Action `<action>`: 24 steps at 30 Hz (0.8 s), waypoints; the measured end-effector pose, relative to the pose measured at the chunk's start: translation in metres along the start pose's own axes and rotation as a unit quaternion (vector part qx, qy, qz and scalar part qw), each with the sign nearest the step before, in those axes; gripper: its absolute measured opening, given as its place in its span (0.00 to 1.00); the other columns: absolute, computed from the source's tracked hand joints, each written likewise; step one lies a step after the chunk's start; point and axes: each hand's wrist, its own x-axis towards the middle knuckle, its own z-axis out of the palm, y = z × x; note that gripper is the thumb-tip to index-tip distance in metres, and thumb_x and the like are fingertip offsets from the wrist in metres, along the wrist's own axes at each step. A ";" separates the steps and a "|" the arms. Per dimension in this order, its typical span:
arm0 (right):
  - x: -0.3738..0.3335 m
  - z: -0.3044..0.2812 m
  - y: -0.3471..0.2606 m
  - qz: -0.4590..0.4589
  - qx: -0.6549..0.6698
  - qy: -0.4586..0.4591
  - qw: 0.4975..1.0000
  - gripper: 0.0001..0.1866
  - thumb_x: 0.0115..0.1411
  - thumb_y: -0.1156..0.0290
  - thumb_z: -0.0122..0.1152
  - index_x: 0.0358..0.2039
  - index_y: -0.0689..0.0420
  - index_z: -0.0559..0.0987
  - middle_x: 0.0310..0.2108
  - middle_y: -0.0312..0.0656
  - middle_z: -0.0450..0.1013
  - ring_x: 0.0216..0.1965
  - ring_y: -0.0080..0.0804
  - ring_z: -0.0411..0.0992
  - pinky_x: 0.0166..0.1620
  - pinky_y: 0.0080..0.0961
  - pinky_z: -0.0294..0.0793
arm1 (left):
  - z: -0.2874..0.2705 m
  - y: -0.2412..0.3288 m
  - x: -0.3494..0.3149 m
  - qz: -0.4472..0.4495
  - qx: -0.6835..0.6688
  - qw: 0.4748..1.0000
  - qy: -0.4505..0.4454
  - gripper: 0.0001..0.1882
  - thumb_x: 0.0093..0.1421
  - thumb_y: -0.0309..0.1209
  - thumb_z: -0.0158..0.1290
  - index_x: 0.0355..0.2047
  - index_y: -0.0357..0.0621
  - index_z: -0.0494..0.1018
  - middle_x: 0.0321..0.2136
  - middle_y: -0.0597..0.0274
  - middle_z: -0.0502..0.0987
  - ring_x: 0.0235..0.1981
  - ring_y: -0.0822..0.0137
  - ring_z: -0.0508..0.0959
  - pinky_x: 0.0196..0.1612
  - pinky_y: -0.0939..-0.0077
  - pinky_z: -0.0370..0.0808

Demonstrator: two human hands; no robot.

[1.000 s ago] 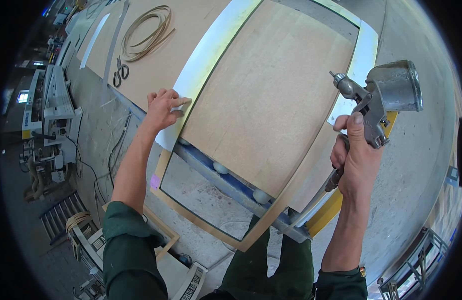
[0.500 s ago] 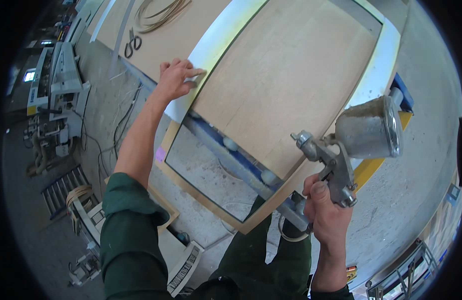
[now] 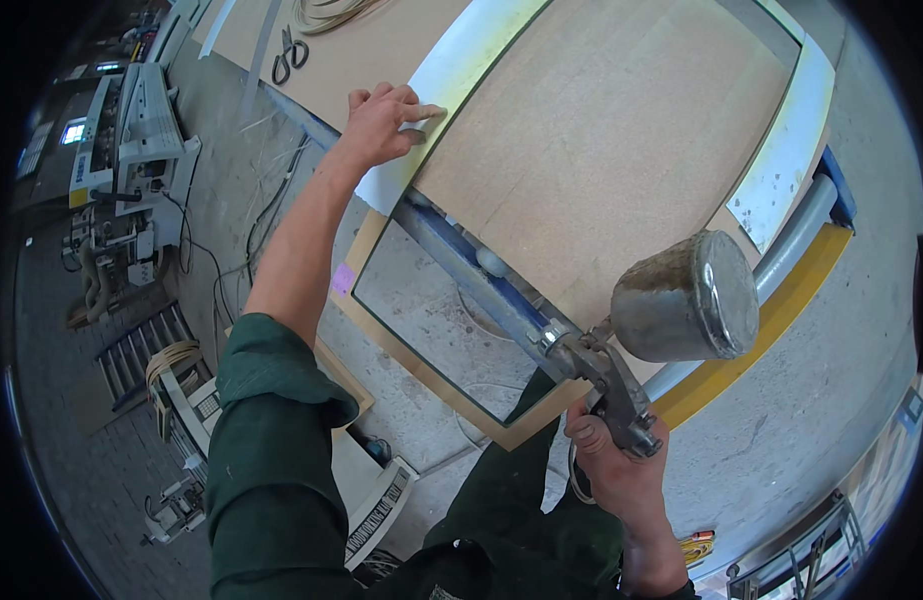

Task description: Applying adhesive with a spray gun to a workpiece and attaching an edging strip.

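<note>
A metal spray gun [image 3: 606,385] with a round, stained cup [image 3: 681,300] is in my right hand [image 3: 621,465], fingers wrapped round its handle. The gun is over the near right side of a wooden frame [image 3: 421,367], its nozzle pointing left. My left hand [image 3: 386,125] rests at the frame's left side, on a white strip [image 3: 466,55] tinged yellow along its inner edge. Its index finger stretches toward that edge; the other fingers are partly bent, and nothing shows in them. A second white strip [image 3: 781,165] runs along the right side.
A brown board [image 3: 601,130] lies under the frame, above a blue metal support [image 3: 471,255]. Scissors [image 3: 289,55] and a coil of thin strips [image 3: 331,12] lie on the board at upper left. A yellow beam [image 3: 771,320] is at right; cables [image 3: 271,215] trail on the floor.
The spray gun has come down and left, nearer my body. My left hand stays on the white strip, and the whole view has shifted slightly.
</note>
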 end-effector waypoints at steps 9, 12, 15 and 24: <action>-0.011 0.002 0.003 0.015 -0.012 -0.072 0.997 0.29 0.62 0.72 0.72 0.62 0.63 0.73 0.36 0.33 0.74 0.35 0.19 0.71 0.41 0.19 0.72 | 0.003 0.001 -0.002 -0.004 0.003 1.000 -0.005 0.27 0.51 0.29 0.65 0.52 0.72 0.83 0.41 0.73 0.77 0.49 0.69 0.72 0.54 0.61 0.56; -0.010 -0.006 -0.005 0.066 0.010 -0.080 0.995 0.29 0.62 0.70 0.73 0.61 0.63 0.73 0.35 0.33 0.75 0.35 0.19 0.71 0.40 0.18 0.73 | 0.005 0.000 -0.003 -0.004 0.003 1.000 -0.003 0.27 0.51 0.29 0.65 0.52 0.72 0.83 0.41 0.73 0.77 0.50 0.69 0.72 0.55 0.61 0.56; -0.007 -0.003 -0.014 0.017 0.022 0.028 0.999 0.13 0.65 0.68 0.68 0.44 0.62 0.77 0.28 0.36 0.76 0.18 0.13 0.65 0.21 0.14 0.61 | 0.001 -0.002 -0.004 -0.004 0.003 1.000 0.003 0.26 0.52 0.30 0.65 0.52 0.72 0.83 0.41 0.73 0.77 0.50 0.69 0.72 0.55 0.61 0.56; 0.006 -0.044 -0.029 -0.108 0.009 0.187 0.976 0.29 0.68 0.43 0.59 0.43 0.63 0.76 0.27 0.37 0.73 0.13 0.16 0.60 0.16 0.17 0.55 | -0.003 0.003 0.006 -0.023 -0.010 1.000 -0.003 0.26 0.46 0.30 0.64 0.48 0.71 0.85 0.41 0.73 0.77 0.51 0.68 0.72 0.56 0.59 0.57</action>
